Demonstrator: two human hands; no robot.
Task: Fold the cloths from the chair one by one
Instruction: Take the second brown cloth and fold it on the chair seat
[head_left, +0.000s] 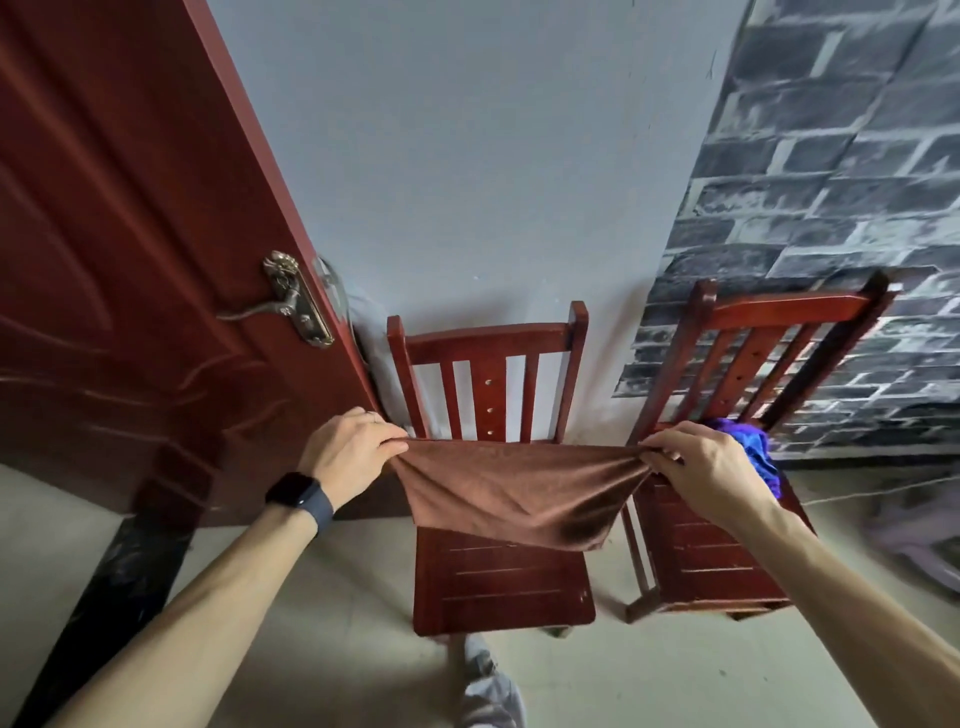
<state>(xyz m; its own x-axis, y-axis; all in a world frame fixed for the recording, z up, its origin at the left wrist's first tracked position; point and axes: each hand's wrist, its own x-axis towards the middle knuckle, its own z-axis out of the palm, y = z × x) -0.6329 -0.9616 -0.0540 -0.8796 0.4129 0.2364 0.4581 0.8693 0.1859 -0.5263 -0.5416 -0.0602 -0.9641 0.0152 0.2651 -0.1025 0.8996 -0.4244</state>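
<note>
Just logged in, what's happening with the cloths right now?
A person holds a brown cloth stretched in the air over the left chair, left hand and right hand each pinching a top corner. It hangs unfolded. A blue cloth lies on the right chair.

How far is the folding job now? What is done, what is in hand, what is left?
Done: no folded cloth is visible yet. In hand: the left hand and right hand each pinch a top corner of the brown cloth, held spread above the left chair, with no fold visible. Left: folding it, then at least the blue cloth on the right chair.
</note>
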